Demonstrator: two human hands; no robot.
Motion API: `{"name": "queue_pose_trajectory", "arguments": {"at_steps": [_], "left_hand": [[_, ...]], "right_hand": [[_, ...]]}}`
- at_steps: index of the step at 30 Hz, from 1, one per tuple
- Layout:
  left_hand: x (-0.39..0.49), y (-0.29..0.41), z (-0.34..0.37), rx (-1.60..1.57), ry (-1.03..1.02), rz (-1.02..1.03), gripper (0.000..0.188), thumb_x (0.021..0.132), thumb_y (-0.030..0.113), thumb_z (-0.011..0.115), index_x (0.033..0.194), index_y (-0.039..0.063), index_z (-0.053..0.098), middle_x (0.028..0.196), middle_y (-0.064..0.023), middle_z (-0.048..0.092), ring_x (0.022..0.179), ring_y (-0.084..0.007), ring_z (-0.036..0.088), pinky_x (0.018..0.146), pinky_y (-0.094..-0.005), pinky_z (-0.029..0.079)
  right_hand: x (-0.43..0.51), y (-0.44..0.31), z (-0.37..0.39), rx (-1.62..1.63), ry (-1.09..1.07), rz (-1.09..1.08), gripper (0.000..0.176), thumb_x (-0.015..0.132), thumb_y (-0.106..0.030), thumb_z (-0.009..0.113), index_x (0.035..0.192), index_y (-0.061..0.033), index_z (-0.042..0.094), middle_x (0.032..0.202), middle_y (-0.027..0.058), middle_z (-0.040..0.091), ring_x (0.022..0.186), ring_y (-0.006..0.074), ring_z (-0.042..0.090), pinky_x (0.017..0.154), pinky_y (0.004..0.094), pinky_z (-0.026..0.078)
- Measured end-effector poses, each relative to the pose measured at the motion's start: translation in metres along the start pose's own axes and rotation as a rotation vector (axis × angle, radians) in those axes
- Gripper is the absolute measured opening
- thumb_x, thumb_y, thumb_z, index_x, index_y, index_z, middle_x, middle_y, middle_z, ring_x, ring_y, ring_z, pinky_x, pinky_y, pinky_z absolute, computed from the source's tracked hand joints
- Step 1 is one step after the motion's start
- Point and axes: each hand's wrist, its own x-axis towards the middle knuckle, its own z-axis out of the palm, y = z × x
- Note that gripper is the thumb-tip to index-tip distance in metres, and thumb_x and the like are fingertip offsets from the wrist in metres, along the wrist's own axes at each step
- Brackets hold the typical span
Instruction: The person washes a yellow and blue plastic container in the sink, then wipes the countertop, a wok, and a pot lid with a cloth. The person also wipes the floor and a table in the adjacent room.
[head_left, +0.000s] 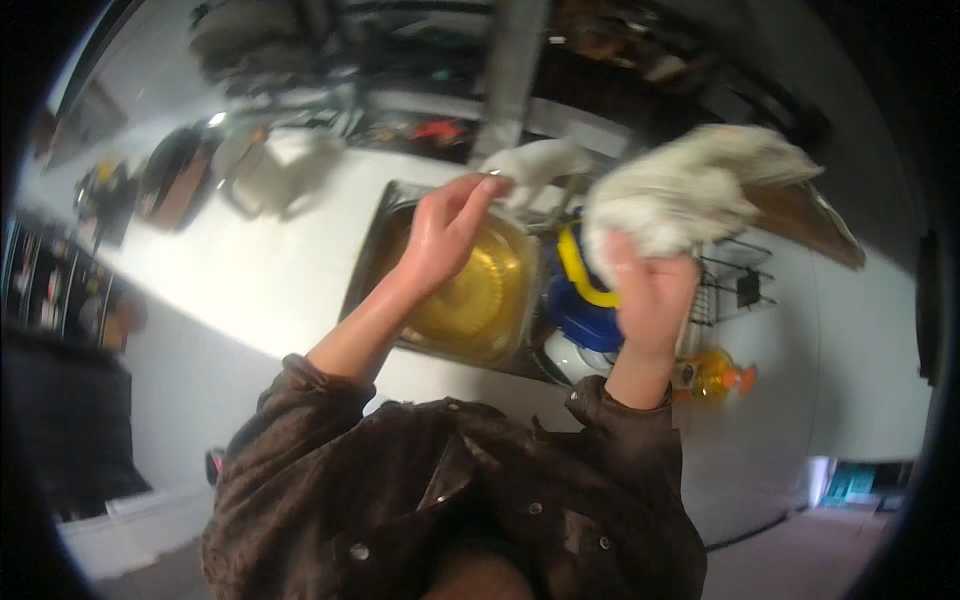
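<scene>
My left hand (450, 225) is raised over a steel sink (367, 259), thumb and fingers close together at the edge of a white object (536, 165) by the tap (536, 217). Whether it grips that object is unclear. An off-white cloth (675, 184), blurred, is bunched in my right hand (656, 296). Yellowish liquid (465, 292) and a round ribbed shape show inside the sink's left basin. Below the right hand lies a blue plastic item (581, 315) with a yellow band (577, 266). Beside it is a white bowl (574, 358).
A pump bottle of yellow liquid (705, 375) and a black wire rack (731, 285) are at right. Behind the cloth leans a brown board-like piece (806, 217). Blurred bags (274, 169) and a dark pan-like object (176, 176) sit on the white counter (277, 270), left.
</scene>
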Motion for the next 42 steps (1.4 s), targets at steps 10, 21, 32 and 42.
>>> {"name": "queue_pose_trajectory", "arguments": {"at_steps": [10,21,32,42], "left_hand": [[-0.156,-0.058,-0.142,-0.925,0.618,-0.608,0.037,0.106,0.024,0.043,0.126,-0.005,0.054,0.111,-0.0146,0.063,0.099,-0.0228,0.063,0.088,-0.0386,0.053],[-0.394,-0.102,-0.333,-1.108,1.110,-0.613,0.043,0.108,0.035,0.032,0.131,0.001,0.047,0.120,-0.0152,0.058,0.101,-0.0238,0.063,0.086,-0.0399,0.057],[-0.565,-0.183,-0.442,-0.661,1.305,-0.606,0.039,0.102,0.031,0.045,0.123,0.000,0.058,0.119,-0.0170,0.065,0.105,-0.0248,0.064,0.089,-0.0411,0.054],[-0.603,-0.251,-0.571,0.699,0.553,-1.002,0.031,0.089,0.028,0.058,0.111,0.008,0.065,0.116,-0.0167,0.066,0.109,-0.0318,0.061,0.096,-0.0452,0.048]], "right_hand": [[-0.051,-0.017,0.221,0.066,-0.937,0.265,0.022,0.098,-0.015,0.057,0.085,0.0023,0.062,0.064,0.0088,0.055,0.057,0.0119,0.051,0.054,0.0310,0.041],[-0.228,-0.094,0.540,0.081,-1.269,-0.426,0.039,0.098,-0.017,0.051,0.132,-0.0004,0.058,0.139,0.0222,0.052,0.128,0.0355,0.049,0.109,0.0429,0.037],[-0.323,-0.048,0.730,0.341,-1.227,1.194,0.026,0.097,-0.019,0.054,0.108,0.0029,0.064,0.097,0.0129,0.068,0.083,0.0205,0.067,0.072,0.0325,0.054],[-0.405,-0.108,0.882,0.664,-1.754,-0.241,0.029,0.097,-0.022,0.053,0.113,-0.0001,0.063,0.122,0.0265,0.059,0.118,0.0455,0.052,0.104,0.0489,0.041]]}}
